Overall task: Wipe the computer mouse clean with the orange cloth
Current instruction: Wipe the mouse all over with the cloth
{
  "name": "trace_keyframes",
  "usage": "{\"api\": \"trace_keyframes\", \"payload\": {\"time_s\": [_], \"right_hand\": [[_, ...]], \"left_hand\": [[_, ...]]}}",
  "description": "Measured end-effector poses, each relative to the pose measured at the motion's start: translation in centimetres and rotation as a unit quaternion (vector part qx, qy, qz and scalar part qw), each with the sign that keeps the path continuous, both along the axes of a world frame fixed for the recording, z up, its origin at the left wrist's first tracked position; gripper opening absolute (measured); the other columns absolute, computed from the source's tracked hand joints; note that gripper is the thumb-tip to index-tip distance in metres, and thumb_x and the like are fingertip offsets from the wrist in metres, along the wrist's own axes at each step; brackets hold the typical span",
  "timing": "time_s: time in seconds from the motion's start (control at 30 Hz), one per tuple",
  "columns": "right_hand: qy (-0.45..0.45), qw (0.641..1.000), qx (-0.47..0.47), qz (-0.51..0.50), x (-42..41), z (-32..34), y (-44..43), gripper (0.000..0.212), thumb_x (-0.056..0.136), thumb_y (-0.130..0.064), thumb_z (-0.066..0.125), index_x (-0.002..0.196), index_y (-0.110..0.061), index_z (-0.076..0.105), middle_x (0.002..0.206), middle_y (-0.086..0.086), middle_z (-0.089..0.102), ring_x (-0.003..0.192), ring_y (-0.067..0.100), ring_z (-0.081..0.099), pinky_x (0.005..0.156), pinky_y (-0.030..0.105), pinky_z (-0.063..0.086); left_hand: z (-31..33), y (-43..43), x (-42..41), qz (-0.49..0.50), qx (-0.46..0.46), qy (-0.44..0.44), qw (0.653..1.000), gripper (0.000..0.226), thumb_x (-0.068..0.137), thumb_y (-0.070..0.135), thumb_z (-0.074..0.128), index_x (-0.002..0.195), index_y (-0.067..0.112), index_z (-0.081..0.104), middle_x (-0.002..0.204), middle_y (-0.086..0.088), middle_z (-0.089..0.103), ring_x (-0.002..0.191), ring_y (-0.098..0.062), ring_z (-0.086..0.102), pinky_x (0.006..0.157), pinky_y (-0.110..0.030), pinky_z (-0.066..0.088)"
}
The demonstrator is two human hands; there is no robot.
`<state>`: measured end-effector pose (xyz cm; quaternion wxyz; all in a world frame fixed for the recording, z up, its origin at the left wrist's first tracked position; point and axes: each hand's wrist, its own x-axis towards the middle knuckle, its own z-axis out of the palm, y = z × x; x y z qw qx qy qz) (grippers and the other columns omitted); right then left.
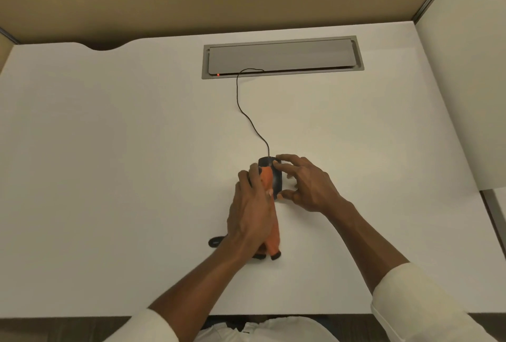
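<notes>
Nearest the camera, two forearms in pale rolled sleeves reach out over the white bench (109, 150). The left hand (250, 211) is wrapped around the orange cloth (269, 204), its fingers (253, 176) closed on the cloth, which is bunched into a long roll. The roll runs roughly straight away from the person, its dark-edged tail lying on the bench near the wrist and its far end pressed onto the left side of the computer mouse (275, 177).

The black mouse sits on the bench just ahead of both hands, its long axis pointing away from the person, in line with the cloth roll. The right hand (308, 184) steadies it from the right: the fingers are spread, some tips resting on the mouse's front and the thumb at its near end.

Both hands touch the mouse, so the wiping stroke would likely run fore and aft along its length while the right hand holds it.

Beyond, the thin cable (247, 117) curves from the mouse to the grey cable hatch (282, 57) set in the bench, with tan partition walls behind.
</notes>
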<state>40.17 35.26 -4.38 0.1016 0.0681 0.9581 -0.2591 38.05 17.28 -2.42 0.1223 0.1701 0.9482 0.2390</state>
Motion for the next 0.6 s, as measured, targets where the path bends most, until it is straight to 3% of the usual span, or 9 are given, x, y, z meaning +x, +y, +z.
{"api": "trace_keyframes", "payload": {"time_s": [0.2,0.33,0.6], "right_hand": [[0.011,0.999,-0.052,0.0,0.1,-0.2,0.4,0.086,0.079,-0.046,0.087,0.153,-0.034,0.047,0.159,-0.015,0.046,0.108,0.009,0.06,0.081,0.037,0.061],[0.012,0.999,-0.043,0.015,0.0,-0.3,0.5,0.084,0.08,-0.046,0.087,0.153,-0.033,0.049,0.16,-0.013,0.044,0.111,0.01,0.061,0.081,0.038,0.062],[0.021,0.998,-0.055,0.031,-0.1,-0.6,0.9,0.083,0.079,-0.045,0.088,0.153,-0.03,0.053,0.16,-0.009,0.045,0.108,0.012,0.065,0.082,0.038,0.062]], "left_hand": [[0.5,0.2,-0.2,0.031,0.047,-0.029,0.998,0.061,0.099,0.023,0.064,0.149,0.018,0.03,0.14,-0.006,0.046,0.115,-0.027,0.062,0.086,-0.036,0.056],[0.5,0.7,-3.0,0.062,0.044,-0.034,0.997,0.052,0.098,0.021,0.06,0.144,0.019,0.035,0.143,-0.006,0.049,0.116,-0.031,0.063,0.086,-0.038,0.052],[-0.5,1.1,-4.0,0.031,-0.015,-0.013,0.999,0.069,0.092,0.024,0.07,0.149,0.016,0.032,0.138,-0.01,0.051,0.116,-0.03,0.061,0.087,-0.039,0.055]]}}
